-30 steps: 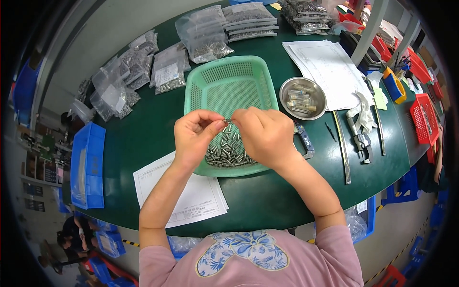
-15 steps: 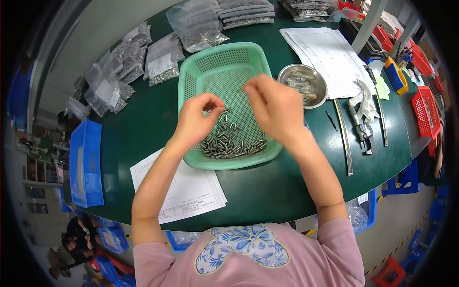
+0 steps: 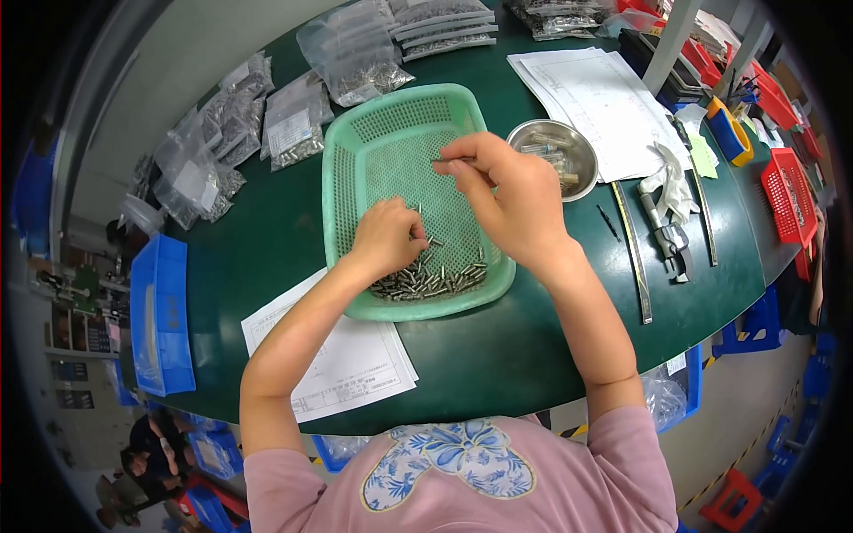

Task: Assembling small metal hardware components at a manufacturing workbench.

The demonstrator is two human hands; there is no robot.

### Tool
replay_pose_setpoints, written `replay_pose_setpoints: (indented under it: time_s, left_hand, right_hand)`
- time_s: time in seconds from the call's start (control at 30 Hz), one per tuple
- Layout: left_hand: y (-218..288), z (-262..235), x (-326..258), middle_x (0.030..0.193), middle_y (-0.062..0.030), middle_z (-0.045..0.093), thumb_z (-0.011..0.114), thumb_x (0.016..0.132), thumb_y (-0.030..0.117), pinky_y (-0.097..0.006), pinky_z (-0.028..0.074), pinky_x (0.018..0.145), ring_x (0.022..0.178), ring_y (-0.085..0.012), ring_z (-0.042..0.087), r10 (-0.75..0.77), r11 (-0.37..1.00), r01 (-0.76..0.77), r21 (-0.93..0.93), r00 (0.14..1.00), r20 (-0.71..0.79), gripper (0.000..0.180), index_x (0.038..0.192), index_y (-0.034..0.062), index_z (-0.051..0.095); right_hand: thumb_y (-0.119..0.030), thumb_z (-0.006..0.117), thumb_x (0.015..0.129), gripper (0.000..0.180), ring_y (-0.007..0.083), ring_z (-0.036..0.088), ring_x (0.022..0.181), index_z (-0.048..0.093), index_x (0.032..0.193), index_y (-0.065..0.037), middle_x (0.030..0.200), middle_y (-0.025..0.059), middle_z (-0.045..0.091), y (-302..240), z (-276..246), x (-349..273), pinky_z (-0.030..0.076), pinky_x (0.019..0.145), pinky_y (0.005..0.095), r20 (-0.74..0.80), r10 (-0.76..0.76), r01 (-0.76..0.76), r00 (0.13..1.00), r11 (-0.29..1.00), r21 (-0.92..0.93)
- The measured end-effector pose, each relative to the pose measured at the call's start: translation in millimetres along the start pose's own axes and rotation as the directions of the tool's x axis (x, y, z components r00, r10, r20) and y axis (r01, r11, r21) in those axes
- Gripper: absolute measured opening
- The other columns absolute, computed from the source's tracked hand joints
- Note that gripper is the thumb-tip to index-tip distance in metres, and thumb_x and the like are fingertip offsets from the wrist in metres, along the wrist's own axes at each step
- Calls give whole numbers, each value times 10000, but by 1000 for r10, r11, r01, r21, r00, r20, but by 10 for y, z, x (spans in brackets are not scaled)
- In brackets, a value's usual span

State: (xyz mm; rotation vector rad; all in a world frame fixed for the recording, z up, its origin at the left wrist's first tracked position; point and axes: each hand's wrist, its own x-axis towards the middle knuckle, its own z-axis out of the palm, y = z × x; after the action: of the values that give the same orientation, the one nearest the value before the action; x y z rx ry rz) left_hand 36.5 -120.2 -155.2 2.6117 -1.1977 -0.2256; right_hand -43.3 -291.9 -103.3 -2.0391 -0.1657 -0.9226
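Observation:
A green perforated plastic basket (image 3: 330, 191) sits on the table with many small metal pins (image 3: 431, 282) heaped at its near end. Over the pile, my left hand (image 3: 388, 238) has its fingers curled and closed, fingertips down beside loose pins; what they grip is hidden. Higher up, above the basket's right side, my right hand (image 3: 515, 195) pinches a thin dark rod (image 3: 441, 165) between thumb and forefinger, its end pointing left. To the right of the basket stands a round steel bowl (image 3: 588, 173) holding several small clear tubes or bags.
Clear bags of metal parts (image 3: 293, 133) line the far left. Paper sheets (image 3: 604, 107) lie at the far right, with a micrometer (image 3: 668, 235), a white glove (image 3: 675, 191) and a steel rule (image 3: 633, 258) nearby. A blue bin (image 3: 169, 311) stands left; printed sheets (image 3: 346, 373) lie in front.
My left hand has moved down and right to the pin pile. My right hand has come slightly lower, and the thin rod now shows clearly. The whole view has shifted slightly.

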Motion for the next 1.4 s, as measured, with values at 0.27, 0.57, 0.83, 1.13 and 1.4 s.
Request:
replay_pose_setpoints:
  time_s: [0.27,0.57,0.83,1.13,1.4]
  left_hand:
    - [-61,66,-29,776,-110,538,683,647,96,-384,418,716,807,-294,520,52,996,-50,71,998,-21,95,660,77,591]
    - [236,-468,-221,868,-38,580,592,843,80,-225,458,742,843,-106,563,-167,309,80,-948,986,29,128,931,12,529]
    - [357,-495,-414,886,-68,599,622,817,72,-254,481,769,831,-134,587,-151,30,-159,-987,975,-162,165,951,-2,561]
    - [370,-450,-437,859,-89,619,623,805,29,-258,507,743,793,-147,610,-196,27,-181,-983,963,-183,122,910,-19,586]
    - [375,-380,-404,831,-109,627,617,793,-4,-265,517,727,773,-170,626,-218,22,-258,-966,942,-257,96,880,-33,586]
  right_hand:
    - [-229,618,790,187,264,560,471,562,679,-89,514,78,546,-47,6,-13,405,405,359,16,-36,38,999,980,-195]
    - [-235,592,826,294,246,481,408,537,594,-64,471,91,476,-112,78,-74,355,387,335,38,50,-52,998,998,41]
    - [-159,579,855,240,150,481,402,566,656,-25,514,73,522,-202,149,-119,352,386,270,-19,98,-84,995,931,356]
    - [-154,584,852,235,145,508,422,560,657,-25,521,71,526,-179,182,-167,352,387,272,-48,63,-42,997,935,353]
    - [-59,626,779,160,196,477,423,554,640,-26,508,59,500,-312,243,-255,354,417,293,-58,288,-219,956,831,511]
